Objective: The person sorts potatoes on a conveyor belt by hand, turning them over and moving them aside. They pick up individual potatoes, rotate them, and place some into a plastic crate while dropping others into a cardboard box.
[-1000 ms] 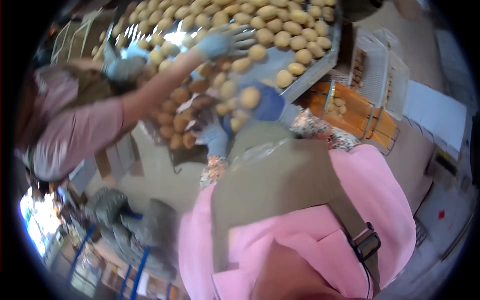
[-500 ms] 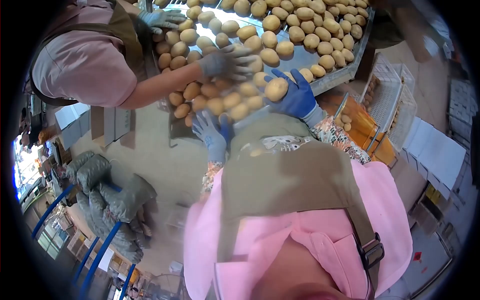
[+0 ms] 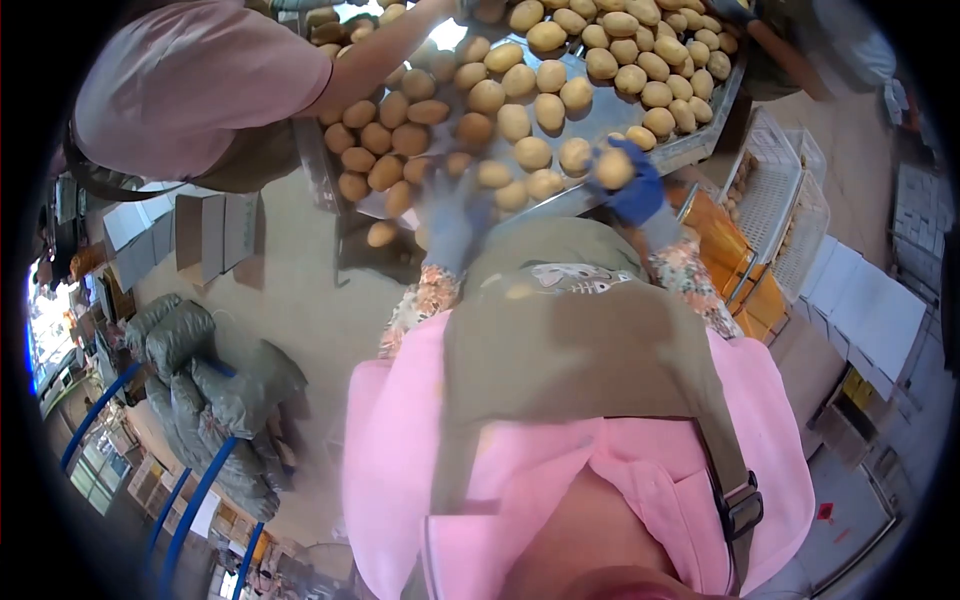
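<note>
My right hand (image 3: 634,192), in a blue rubbery glove, gripped a round potato (image 3: 613,168). My left hand (image 3: 450,215) was blurred and I could not tell its grip. A co-worker's bare arm (image 3: 385,55) crossed the steel tray (image 3: 695,148).

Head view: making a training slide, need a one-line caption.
The right hand grips a potato at the table edge; the blurred left hand reaches among potatoes beside a co-worker.

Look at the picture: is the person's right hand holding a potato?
Yes, the right hand, in a blue glove, is curled around a single potato.
</note>
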Tool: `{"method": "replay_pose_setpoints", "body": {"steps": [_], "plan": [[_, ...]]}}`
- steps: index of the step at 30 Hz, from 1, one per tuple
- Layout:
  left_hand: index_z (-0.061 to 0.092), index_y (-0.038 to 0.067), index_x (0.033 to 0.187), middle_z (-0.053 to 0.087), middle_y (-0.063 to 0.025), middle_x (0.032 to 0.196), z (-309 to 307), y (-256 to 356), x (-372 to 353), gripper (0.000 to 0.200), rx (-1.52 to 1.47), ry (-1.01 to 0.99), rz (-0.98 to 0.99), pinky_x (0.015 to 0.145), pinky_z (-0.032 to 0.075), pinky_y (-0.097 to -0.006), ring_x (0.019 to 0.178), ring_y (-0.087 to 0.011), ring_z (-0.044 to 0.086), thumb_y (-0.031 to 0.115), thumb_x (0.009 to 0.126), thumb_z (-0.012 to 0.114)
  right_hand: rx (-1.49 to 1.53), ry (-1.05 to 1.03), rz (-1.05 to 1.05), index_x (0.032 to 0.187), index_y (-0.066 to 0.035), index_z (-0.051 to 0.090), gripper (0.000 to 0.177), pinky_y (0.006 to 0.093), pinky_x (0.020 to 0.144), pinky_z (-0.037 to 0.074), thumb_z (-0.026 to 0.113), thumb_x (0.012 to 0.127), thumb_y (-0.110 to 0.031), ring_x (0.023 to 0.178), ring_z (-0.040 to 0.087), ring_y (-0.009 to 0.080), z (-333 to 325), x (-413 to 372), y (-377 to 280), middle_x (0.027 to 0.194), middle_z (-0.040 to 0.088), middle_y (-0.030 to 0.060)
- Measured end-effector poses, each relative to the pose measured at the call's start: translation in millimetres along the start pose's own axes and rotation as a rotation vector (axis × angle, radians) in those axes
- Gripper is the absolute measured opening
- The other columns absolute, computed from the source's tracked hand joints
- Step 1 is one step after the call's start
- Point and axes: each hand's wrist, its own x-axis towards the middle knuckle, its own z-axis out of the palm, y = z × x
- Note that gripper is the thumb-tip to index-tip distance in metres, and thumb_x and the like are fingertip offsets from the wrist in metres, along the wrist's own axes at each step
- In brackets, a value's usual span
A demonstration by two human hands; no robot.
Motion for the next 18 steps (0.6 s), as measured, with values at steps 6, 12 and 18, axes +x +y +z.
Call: {"method": "replay_pose_setpoints", "body": {"steps": [6,12,18], "plan": [[0.037,0.027,0.146,0.022,-0.0095,0.156,40,-45,-53,0.059,0.068,0.062,-0.172,0.110,0.010,-0.0634,0.141,-0.0401,0.018,0.047,0.092,0.049,-1.100,0.390,0.366,0.122,-0.005,0.058,0.043,0.0400,0.083,0.051,0.061,0.083,-0.022,0.092,0.065,0.0284,-158,-103,84,0.104,0.067,0.0136],[0.067,0.006,0.104,0.068,-0.0180,0.091,-34,-59,-30,0.033,-0.388,0.237,-0.300,0.078,0.049,-0.0443,0.087,-0.0379,0.064,0.035,0.094,0.052,0.557,0.376,0.535,0.128,-0.004,0.049,0.036,0.0375,0.094,0.048,0.045,0.096,-0.020,0.114,0.056,0.0293,-123,-76,80,0.123,0.056,0.0149],[0.050,0.014,0.134,0.052,-0.0203,0.132,-15,-50,43,0.049,-0.378,0.295,0.052,0.099,0.040,-0.0491,0.119,-0.0398,0.050,0.039,0.092,0.054,1.747,0.168,1.124,0.128,-0.003,0.049,0.034,0.0346,0.096,0.044,0.048,0.097,-0.017,0.114,0.054,0.0241,49,44,88,0.125,0.055,0.0117]]}}
